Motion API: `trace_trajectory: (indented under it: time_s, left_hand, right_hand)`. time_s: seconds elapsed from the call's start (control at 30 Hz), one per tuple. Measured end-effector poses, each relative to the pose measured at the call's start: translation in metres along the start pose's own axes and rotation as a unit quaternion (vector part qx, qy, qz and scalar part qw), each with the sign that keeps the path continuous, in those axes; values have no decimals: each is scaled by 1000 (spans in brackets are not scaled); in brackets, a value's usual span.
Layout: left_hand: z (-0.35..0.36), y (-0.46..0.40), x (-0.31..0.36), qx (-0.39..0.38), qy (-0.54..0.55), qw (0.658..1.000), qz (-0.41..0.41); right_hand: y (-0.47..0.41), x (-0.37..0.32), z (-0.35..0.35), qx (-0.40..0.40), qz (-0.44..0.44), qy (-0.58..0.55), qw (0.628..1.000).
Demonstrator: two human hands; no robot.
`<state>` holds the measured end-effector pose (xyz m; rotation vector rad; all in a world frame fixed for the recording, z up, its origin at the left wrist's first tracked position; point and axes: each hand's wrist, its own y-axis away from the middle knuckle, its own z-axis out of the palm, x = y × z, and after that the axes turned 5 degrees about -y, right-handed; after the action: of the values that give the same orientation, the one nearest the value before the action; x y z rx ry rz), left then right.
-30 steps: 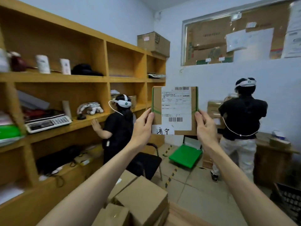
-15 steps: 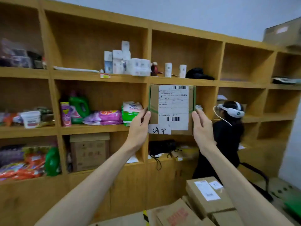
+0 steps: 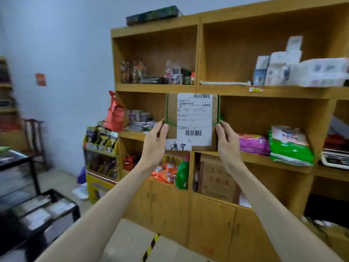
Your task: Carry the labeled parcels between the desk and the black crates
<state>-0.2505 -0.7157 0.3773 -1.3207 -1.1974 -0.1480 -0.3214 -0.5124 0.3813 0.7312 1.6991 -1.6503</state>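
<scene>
Two hands, left hand (image 3: 155, 142), right hand (image 3: 227, 142), parcel (image 3: 191, 121) between (upright)

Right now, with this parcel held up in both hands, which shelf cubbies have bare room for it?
The cubby behind the parcel, right of the right hand, is bare as far as the pink packet. The top right cubby is open left of the white boxes, apart from a white strip lying on its shelf. The top left cubby with jars and the snack-bag cubby are crowded.
</scene>
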Motion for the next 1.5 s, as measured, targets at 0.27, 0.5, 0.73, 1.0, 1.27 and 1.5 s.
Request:
trace_trajectory:
  time_s: [0.27,0.5,0.73,1.0,1.27,1.5]
  left_hand:
    - [-142,4,-59,153,-61,985,-56]
    - [-231,12,-97,253,-142,952,-96]
    - [-273,-17,-136,317,-207,918,-120]
    - [-288,-66,-186,360,-235,893,-132]
    - [-315,-90,-248,378,-250,877,-162]
    - [-362,-123,-306,388,-242,873,-168]
  right_hand:
    - [-11,26,190,-153,8,-115,982]
    - [-4,46,323,-272,36,-208,939]
    - [-34,66,417,-347,47,-281,893]
    - [-80,115,502,-390,40,-317,864]
    - [-94,157,569,-418,48,-315,851]
    - [-105,179,646,-427,65,-315,845]
